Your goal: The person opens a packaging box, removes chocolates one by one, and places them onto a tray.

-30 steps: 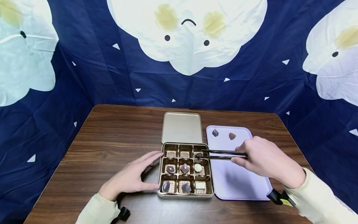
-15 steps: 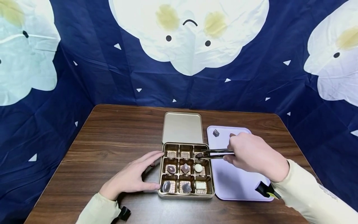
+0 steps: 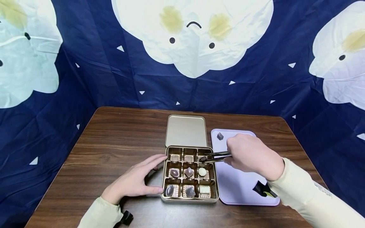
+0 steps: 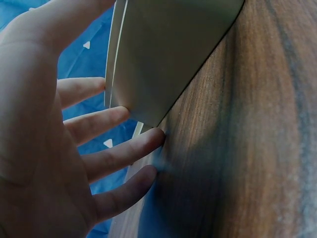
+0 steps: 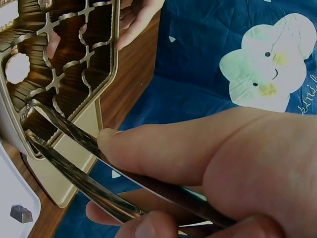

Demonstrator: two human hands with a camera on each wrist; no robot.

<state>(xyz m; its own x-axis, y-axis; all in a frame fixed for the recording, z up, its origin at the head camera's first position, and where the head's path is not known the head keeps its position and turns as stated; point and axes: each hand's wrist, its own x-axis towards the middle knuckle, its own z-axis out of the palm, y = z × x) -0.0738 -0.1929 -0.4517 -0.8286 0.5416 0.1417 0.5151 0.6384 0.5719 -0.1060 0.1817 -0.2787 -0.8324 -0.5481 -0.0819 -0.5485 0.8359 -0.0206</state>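
A gold tin (image 3: pixel 190 200) with a divided gold insert lies open on the table. Chocolates sit in its middle and front rows, among them a round white piece (image 3: pixel 202 172) and a purplish oval (image 3: pixel 174 172). My right hand (image 3: pixel 253 155) holds dark, shiny tongs (image 5: pixel 74 176). Their tips reach into the back right compartment, either side of a small dark chocolate (image 3: pixel 203 159); whether they grip it I cannot tell. My left hand (image 3: pixel 132 180) touches the tin's left side with spread fingers, thumb near the front corner.
A lavender tray (image 3: pixel 236 190) stands right of the tin, with a dark cube-shaped chocolate (image 3: pixel 220 136) near its back left corner. Directly behind the tin lies its flat gold lid (image 3: pixel 186 129). A blue cloth (image 3: pixel 159 85) with cloud prints hangs behind the wooden table (image 3: pixel 122 133).
My right hand has shifted left towards the tin and now covers the brown chocolate on the tray. The tong tips stay in the same compartment. My left hand has not moved.
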